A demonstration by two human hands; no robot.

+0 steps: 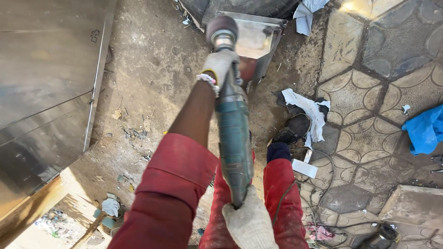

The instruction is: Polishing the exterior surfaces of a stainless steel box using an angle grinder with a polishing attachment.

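Gloves of coarse knit cover both my hands: my left hand (220,64) closes around the neck of the teal grinder (234,133), my right hand (247,220) grips its tapered tail. I hold it out over dusty ground, its round maroon pad (221,26) near a shiny steel box (258,39). Smooth steel sheet (46,83) lies left, patterned pavers (369,92) right.

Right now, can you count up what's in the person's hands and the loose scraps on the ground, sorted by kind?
Power tools, teal body with round head, gripped by the left hand and the right hand: 1
Work gloves, one on each hand: 2
White cloth scraps: 2
Blue cloth or plastic sheets: 1
Total: 6
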